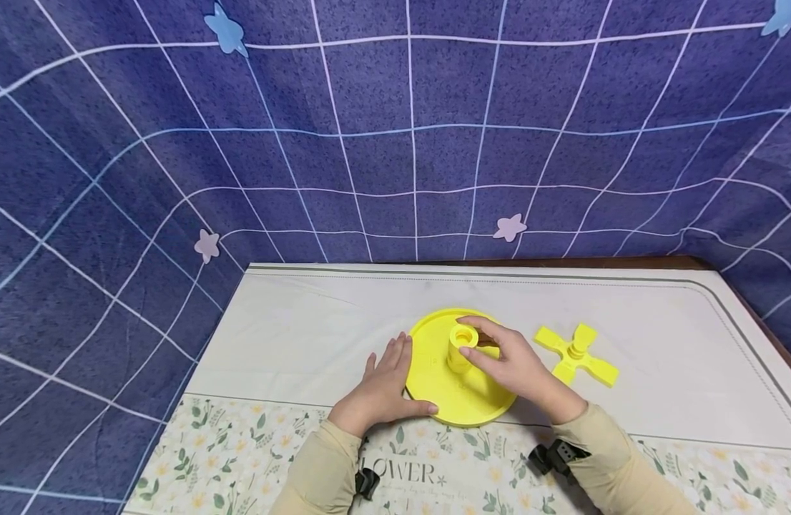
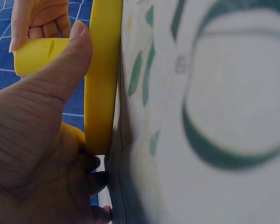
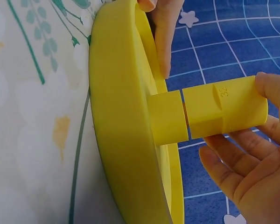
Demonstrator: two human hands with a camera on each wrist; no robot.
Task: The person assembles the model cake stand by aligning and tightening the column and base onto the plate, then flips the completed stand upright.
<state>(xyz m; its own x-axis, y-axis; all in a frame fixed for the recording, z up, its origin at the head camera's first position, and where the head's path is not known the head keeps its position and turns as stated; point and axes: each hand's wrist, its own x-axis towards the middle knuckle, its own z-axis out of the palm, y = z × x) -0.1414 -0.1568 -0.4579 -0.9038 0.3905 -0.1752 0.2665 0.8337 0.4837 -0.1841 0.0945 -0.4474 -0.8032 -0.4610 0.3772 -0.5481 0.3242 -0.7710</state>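
Note:
A round yellow tray (image 1: 430,383) with a raised rim lies on the table. My left hand (image 1: 385,390) rests along its left edge, fingers extended, thumb over the near rim. From the tray's middle rises a short yellow stub (image 3: 168,119). Above it stands a hollow yellow cylinder (image 3: 240,105) marked "32", lined up with the stub; a thin gap shows between them. My right hand (image 1: 514,357) pinches the cylinder near its upper end between thumb and fingers. Whether the two parts join inside is hidden.
A yellow four-armed cross piece (image 1: 576,350) with a threaded-looking post lies right of the tray. The table has a pale cover (image 1: 318,322) and a floral cloth strip (image 1: 241,443) in front. A blue gridded curtain (image 1: 382,157) hangs behind and along the sides.

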